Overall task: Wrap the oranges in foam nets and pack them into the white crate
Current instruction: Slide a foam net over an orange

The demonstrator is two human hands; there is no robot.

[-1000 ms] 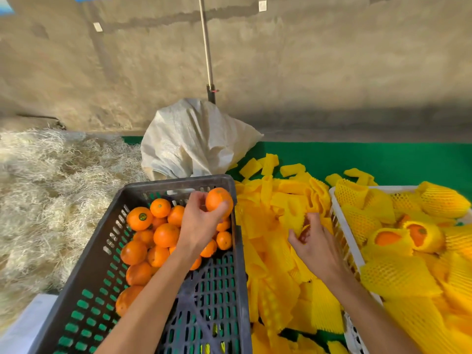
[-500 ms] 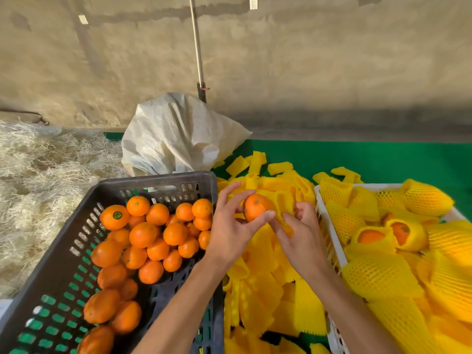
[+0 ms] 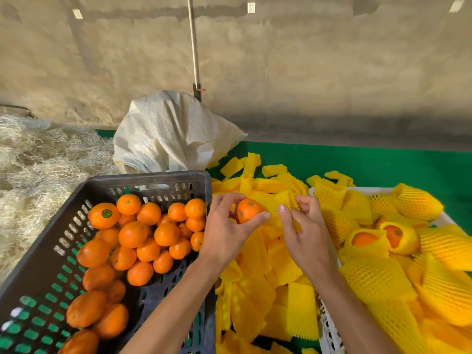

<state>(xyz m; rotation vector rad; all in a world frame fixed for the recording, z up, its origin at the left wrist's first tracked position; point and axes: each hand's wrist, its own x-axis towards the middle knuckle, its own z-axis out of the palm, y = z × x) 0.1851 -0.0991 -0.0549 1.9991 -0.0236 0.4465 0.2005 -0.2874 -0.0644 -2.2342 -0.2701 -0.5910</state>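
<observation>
My left hand (image 3: 224,231) grips a bare orange (image 3: 247,210) above the heap of flat yellow foam nets (image 3: 258,261). Just right of it, my right hand (image 3: 305,233) pinches a yellow foam net (image 3: 282,200) that lies against the orange. The dark plastic crate (image 3: 153,181) on the left holds several bare oranges (image 3: 132,233). On the right, the white crate (image 3: 328,335) is filled with oranges wrapped in yellow nets (image 3: 373,238).
A white woven sack (image 3: 173,134) stands behind the dark crate. Pale straw (image 3: 38,169) is piled at the left. A green mat (image 3: 370,167) covers the ground, with a concrete wall and a thin pole (image 3: 194,47) behind.
My left hand has lifted the orange out of the dark crate and carried it right over the net heap. My right hand has picked up a net and brought it to the orange.
</observation>
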